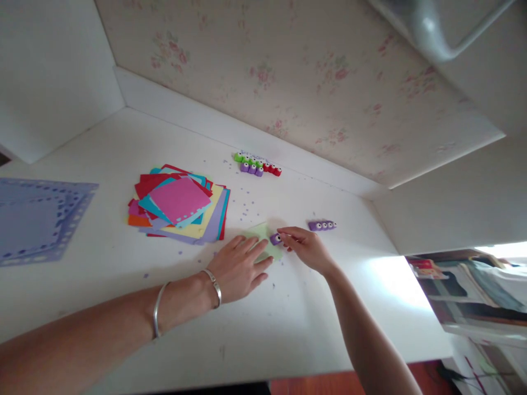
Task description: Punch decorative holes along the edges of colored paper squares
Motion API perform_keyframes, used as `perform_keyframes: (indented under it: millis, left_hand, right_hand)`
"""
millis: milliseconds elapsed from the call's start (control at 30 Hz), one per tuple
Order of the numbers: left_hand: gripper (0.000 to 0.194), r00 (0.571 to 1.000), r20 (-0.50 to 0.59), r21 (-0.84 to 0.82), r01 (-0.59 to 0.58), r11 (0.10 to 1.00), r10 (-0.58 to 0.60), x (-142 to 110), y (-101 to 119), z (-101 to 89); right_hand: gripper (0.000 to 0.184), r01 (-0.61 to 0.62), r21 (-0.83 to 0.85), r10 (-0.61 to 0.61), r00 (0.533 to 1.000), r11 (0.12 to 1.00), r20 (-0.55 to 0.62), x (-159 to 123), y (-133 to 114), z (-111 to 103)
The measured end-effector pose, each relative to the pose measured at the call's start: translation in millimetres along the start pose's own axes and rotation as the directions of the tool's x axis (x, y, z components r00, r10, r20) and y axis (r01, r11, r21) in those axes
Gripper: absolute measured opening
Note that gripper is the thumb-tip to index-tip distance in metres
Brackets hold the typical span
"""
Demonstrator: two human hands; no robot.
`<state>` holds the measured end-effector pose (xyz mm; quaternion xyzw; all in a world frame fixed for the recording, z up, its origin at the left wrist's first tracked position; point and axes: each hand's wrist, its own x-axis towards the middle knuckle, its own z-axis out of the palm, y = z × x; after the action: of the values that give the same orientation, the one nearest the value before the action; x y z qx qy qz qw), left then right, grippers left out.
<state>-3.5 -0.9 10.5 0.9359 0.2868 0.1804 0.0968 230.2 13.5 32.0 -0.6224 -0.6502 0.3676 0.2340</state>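
My left hand lies flat with spread fingers on a small pale green sheet of paper. Two silver bangles circle that wrist. Between the thumb and fingers of my right hand is a small purple paper punch with a white, dark-centred top. It sits at the right part of the green sheet; whether its slot is around the paper edge I cannot tell. A row of several similar purple punches lies to the right, beyond my right hand.
Left of my hands lies a pile of coloured paper. Lilac sheets with punched borders lie farther left. Green, red and purple punches stand near the wall. Tiny purple paper bits are scattered over the white table.
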Motion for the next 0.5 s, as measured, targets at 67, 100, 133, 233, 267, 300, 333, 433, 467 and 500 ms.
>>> perform_keyframes:
  millis: [67,100,133,233,267,300,333,433,467,500]
  left_hand:
    - [0.032,1.0,0.01,-0.02,0.025,0.999,-0.025,-0.8,-1.6,3.1]
    - [0.032,0.999,0.011,-0.03,0.035,0.999,-0.034,-1.1,-2.8,4.3]
    - [0.031,0.999,0.01,-0.04,0.04,0.998,-0.039,-1.4,-3.9,5.4]
    - [0.03,0.999,0.0,-0.071,0.045,0.996,-0.045,-2.2,-6.0,7.8]
    - [0.03,0.999,-0.003,-0.082,0.047,0.996,-0.047,-2.3,-6.4,8.4]
    - [0.03,0.999,-0.005,-0.092,0.047,0.995,-0.048,-2.4,-6.6,8.8]
    - [0.03,0.999,-0.005,-0.1,0.046,0.994,-0.047,-2.5,-6.8,9.0]
    - [0.031,0.999,0.009,-0.122,0.033,0.992,-0.032,-2.0,-7.8,8.5]
    - [0.031,1.0,0.014,-0.131,0.028,0.991,-0.026,-1.8,-8.3,8.2]
    - [0.032,1.0,0.019,-0.138,0.023,0.99,-0.02,-1.6,-8.8,8.0]
  right_hand:
    - [0.026,0.017,-0.015,-0.016,0.998,1.0,0.063,0.8,-3.4,-4.1]
    - [0.024,0.022,-0.023,-0.02,0.997,1.0,0.075,0.5,-5.1,-5.7]
    - [0.023,0.021,-0.032,-0.019,0.997,0.999,0.078,0.0,-6.6,-7.1]
    - [0.022,-0.005,-0.044,0.009,0.996,0.999,0.09,-1.8,-9.4,-10.0]
    - [0.022,-0.014,-0.044,0.018,0.995,0.999,0.097,-2.1,-10.0,-10.6]
    - [0.022,-0.02,-0.045,0.025,0.994,0.999,0.103,-2.2,-10.4,-11.0]
    - [0.022,-0.025,-0.051,0.031,0.994,0.998,0.106,-2.1,-10.9,-11.4]
    - [0.024,-0.065,-0.079,0.073,0.991,0.995,0.112,-0.8,-12.6,-12.4]
    - [0.025,-0.084,-0.083,0.093,0.989,0.993,0.118,-0.1,-13.5,-12.8]
    - [0.026,-0.1,-0.086,0.11,0.986,0.991,0.127,0.8,-14.4,-13.1]
